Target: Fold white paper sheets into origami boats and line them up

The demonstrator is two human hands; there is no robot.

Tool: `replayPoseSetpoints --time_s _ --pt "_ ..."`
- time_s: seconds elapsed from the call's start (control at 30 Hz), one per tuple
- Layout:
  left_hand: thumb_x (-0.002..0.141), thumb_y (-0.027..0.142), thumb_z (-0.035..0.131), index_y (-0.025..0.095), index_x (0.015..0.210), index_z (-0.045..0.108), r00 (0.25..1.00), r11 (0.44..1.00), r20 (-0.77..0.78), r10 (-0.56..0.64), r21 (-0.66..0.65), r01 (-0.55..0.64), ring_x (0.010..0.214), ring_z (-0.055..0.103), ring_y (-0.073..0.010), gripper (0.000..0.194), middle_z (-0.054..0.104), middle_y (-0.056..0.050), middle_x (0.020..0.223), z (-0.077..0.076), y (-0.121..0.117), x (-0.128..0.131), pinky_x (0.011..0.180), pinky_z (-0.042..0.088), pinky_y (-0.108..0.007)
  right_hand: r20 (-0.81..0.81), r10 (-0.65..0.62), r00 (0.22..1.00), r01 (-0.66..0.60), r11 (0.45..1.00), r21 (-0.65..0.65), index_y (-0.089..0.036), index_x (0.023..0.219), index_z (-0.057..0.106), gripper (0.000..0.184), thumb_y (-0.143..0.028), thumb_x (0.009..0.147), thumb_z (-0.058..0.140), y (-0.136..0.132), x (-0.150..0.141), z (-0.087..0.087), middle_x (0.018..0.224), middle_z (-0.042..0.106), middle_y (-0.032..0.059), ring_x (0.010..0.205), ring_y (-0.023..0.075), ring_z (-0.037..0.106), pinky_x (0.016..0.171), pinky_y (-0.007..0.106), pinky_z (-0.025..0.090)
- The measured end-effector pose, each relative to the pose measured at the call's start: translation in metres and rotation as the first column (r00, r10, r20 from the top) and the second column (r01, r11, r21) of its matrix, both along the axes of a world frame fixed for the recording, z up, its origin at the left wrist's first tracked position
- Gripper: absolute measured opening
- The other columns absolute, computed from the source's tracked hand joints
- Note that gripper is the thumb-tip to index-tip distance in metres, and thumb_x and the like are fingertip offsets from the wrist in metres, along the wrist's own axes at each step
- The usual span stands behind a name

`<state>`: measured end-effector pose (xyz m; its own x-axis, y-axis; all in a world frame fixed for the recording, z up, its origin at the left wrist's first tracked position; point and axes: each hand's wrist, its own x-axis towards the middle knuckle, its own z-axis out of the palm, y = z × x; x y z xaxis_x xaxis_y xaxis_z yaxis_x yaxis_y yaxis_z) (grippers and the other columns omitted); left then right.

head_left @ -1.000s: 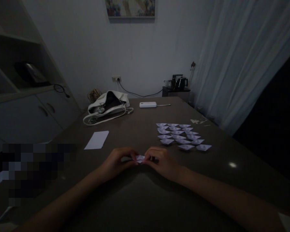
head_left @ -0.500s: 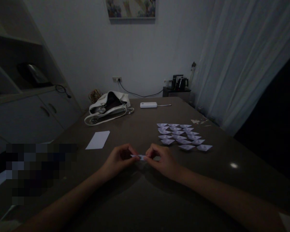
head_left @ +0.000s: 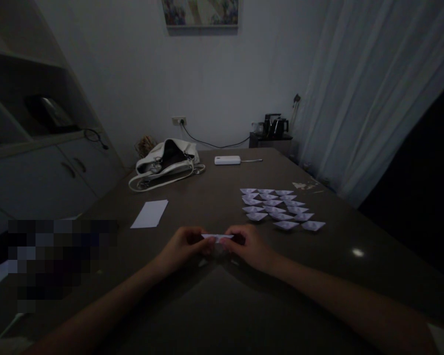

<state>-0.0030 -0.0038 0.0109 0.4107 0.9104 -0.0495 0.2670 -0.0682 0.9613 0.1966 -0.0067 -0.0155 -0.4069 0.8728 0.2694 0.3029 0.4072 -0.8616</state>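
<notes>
1. Taking the paper as the clock's centre and twelve as straight away from the person, the left hand [head_left: 181, 249] is pinching from nine o'clock and the right hand [head_left: 253, 249] from three. Both are holding the small folded white paper [head_left: 217, 238] narrowly between thumb and fingers, seemingly just above the counter [head_left: 222, 305].
2. A second ago the paper was showing a compact diamond; now it is showing a longer, thinner strip, a pointed tip reaching out past each thumb. The fold is apparently being opened or flattened sideways, and its outline is resembling the shapes nearby. Fingers are hiding part of it, so its underside is impossible to tell.
3. At two o'clock, paper boats [head_left: 274, 210] are sitting in uneven rows. The front ones are lying near the right hand, and a wide swing could probably be brushing them.
4. At ten o'clock, a stack of white paper sheets [head_left: 150, 214] is lying flat beyond the left hand.
5. Farther off, a white handbag [head_left: 166, 170] is slumping open at eleven, and a white rectangular device [head_left: 227, 160] is trailing a short cable at twelve. Both are staying well apart from the hands.
6. Beyond the counter, a black kettle [head_left: 278, 127] is standing at one.
</notes>
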Motion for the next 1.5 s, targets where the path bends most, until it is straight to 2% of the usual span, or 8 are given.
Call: replayPoseSetpoints --time_s 0.17,0.33,0.47,0.73,0.87,1.03,1.37,1.5 --pt "0.074 0.043 0.067 0.014 0.063 0.064 1.0 0.999 -0.019 0.004 0.049 -0.003 0.054 0.059 -0.0126 0.031 0.065 -0.002 0.057 0.004 -0.002 0.0 0.053 0.043 -0.021 -0.094 0.027 0.995 -0.033 0.998 -0.061 -0.015 0.069 0.061 0.027 -0.036 0.085 0.058 0.003 -0.001 -0.004 0.059 0.055 -0.0015 0.053 0.0098 0.049 0.05 0.021 0.035" --pt "0.073 0.042 0.068 0.013 0.066 0.063 1.0 1.0 0.012 0.016 0.002 -0.016 0.052 0.057 -0.0121 0.03 0.064 -0.001 0.057 0.006 -0.003 0.001 0.051 0.041 -0.021 -0.16 0.042 0.986 -0.069 0.983 -0.17 -0.016 0.066 0.058 0.032 -0.043 0.083 0.06 0.004 -0.002 -0.004 0.057 0.054 -0.0019 0.05 0.0093 0.048 0.048 0.021 0.035" --pt "0.073 0.043 0.068 0.014 0.065 0.061 1.0 1.0 0.026 0.015 -0.009 -0.015 0.052 0.055 -0.0113 0.031 0.062 0.0 0.056 0.006 -0.005 0.002 0.05 0.04 -0.02 -0.23 0.057 0.972 -0.106 0.973 -0.207 -0.016 0.066 0.056 0.031 -0.044 0.079 0.064 0.005 -0.003 -0.003 0.057 0.054 -0.0026 0.05 0.009 0.048 0.048 0.02 0.035" --pt "0.072 0.046 0.069 0.013 0.068 0.06 0.999 0.999 -0.029 -0.042 -0.03 0.041 0.053 0.056 -0.0109 0.035 0.061 0.001 0.057 -0.002 -0.001 0.001 0.053 0.041 -0.02 -0.2 0.022 0.979 -0.077 0.959 -0.271 -0.015 0.063 0.058 0.025 -0.035 0.072 0.069 0.003 -0.003 0.001 0.052 0.05 -0.0043 0.046 0.0068 0.044 0.044 0.018 0.031" --pt "0.073 0.046 0.068 0.013 0.073 0.061 0.993 0.997 -0.094 -0.067 -0.034 0.064 0.057 0.059 -0.0128 0.034 0.063 0.0 0.059 -0.007 0.001 -0.001 0.054 0.043 -0.021 -0.16 -0.002 0.987 -0.037 0.969 -0.243 -0.015 0.064 0.059 0.021 -0.032 0.072 0.068 0.003 -0.002 0.0 0.052 0.049 -0.0045 0.047 0.0069 0.043 0.043 0.018 0.03" --pt "0.072 0.045 0.069 0.012 0.075 0.062 0.993 0.998 -0.101 -0.057 -0.034 0.054 0.059 0.061 -0.0139 0.034 0.065 -0.002 0.062 -0.003 -0.002 -0.001 0.055 0.044 -0.022 -0.097 0.036 0.995 -0.056 0.977 -0.205 -0.014 0.072 0.063 0.017 -0.031 0.075 0.065 0.001 -0.002 -0.002 0.056 0.052 -0.0029 0.051 0.0084 0.046 0.046 0.019 0.033" --pt "0.071 0.044 0.07 0.012 0.067 0.063 0.997 0.998 -0.051 -0.066 -0.019 0.065 0.054 0.057 -0.0117 0.033 0.063 -0.001 0.057 -0.003 -0.003 0.0 0.053 0.042 -0.021 -0.123 0.076 0.99 -0.095 0.982 -0.161 -0.014 0.07 0.063 0.017 -0.03 0.076 0.064 -0.002 -0.002 0.002 0.057 0.053 -0.0026 0.053 0.0088 0.046 0.048 0.02 0.034" --pt "0.072 0.044 0.069 0.012 0.065 0.063 0.996 0.998 -0.062 -0.059 0.012 0.059 0.053 0.056 -0.0112 0.033 0.061 0.0 0.056 -0.002 0.0 -0.003 0.053 0.041 -0.02 -0.142 0.071 0.987 -0.099 0.975 -0.201 -0.015 0.067 0.062 0.022 -0.034 0.078 0.064 0.003 0.0 0.001 0.056 0.055 -0.0017 0.05 0.009 0.048 0.047 0.02 0.035"
